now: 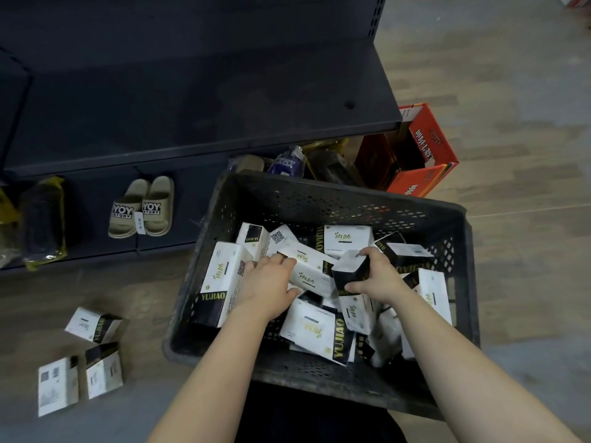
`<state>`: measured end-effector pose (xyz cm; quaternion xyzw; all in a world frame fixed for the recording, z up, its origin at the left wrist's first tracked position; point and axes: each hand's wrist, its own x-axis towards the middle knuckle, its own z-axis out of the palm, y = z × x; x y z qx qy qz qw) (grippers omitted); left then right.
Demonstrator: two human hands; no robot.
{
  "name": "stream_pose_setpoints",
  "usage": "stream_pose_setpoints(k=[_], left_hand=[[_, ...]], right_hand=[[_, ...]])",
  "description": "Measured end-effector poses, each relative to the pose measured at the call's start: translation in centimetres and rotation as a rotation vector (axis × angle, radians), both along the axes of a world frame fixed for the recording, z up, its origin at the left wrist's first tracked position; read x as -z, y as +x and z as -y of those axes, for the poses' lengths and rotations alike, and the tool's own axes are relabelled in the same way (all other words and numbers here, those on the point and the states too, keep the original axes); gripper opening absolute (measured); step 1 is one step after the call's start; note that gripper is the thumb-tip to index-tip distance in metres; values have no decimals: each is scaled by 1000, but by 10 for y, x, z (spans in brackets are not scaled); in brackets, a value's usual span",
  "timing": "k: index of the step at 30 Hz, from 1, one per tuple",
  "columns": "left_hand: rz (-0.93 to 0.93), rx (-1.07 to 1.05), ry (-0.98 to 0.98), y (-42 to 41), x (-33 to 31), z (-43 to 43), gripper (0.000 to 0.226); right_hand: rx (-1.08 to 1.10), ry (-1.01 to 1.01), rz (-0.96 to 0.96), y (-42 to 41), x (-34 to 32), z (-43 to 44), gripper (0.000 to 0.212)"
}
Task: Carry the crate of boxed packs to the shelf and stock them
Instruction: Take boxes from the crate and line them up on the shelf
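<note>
Both hands in crate (319, 380). Right hand (380, 276) clamped round stood-up pack (350, 270). Left hand (268, 282) grips long pack (311, 271), which slants toward right hand. Shelf (192, 107) ahead, left of both hands.

Two bare arms show, uncovered along their whole visible length, with no sleeve edge in view. The left forearm (224, 362) and the right forearm (457, 362) are smooth and slender, narrowing toward the wrists. The left hand (268, 286) and the right hand (380, 276) are also bare. Between the arms, at the bottom centre, is plain black clothing (313, 426), unpatterned; which garment it is cannot be told.
</note>
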<state>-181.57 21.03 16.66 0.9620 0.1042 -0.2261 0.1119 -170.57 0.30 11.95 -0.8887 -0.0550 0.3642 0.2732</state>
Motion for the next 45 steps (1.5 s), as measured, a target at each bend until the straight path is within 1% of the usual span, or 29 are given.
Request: stream_pose_setpoints(k=[3,7,11,17,21,25,29,32,34,36,40,42,45], left_hand=[[5,-10,-12,-1,-11,2,58],[38,-20,-15,0,-44,3,60],[90,-28,-19,5,-96,2,62],[212,-28,10,16,-187,-6,65],[293,-18,30,27,-241,-12,67],[366,-28,9,35,-276,-14,74],[409,-42,-42,36,-298,-15,83],[434,-40,-102,34,-307,-14,76],[454,-62,-164,33,-312,-14,68],[459,-83,-214,31,-316,-16,59],[445,-99,-275,30,-322,-27,40],[445,-119,-304,29,-324,-32,36],[473,-165,-386,26,-329,-38,30]], right_hand=[[22,20,23,-1,-13,-1,87],[74,76,81,-1,-50,-4,87],[98,137,138,4,-110,-11,83],[162,238,234,13,-212,-21,87],[214,323,296,21,-272,-26,82],[311,441,245,28,-309,-32,84],[414,635,161,32,-332,-35,83],[454,721,85,33,-337,-37,95],[453,740,53,32,-339,-37,98],[421,710,36,30,-341,-36,91],[354,649,30,26,-342,-33,63],[337,641,25,27,-342,-32,59],[308,649,43,26,-339,-30,58]])
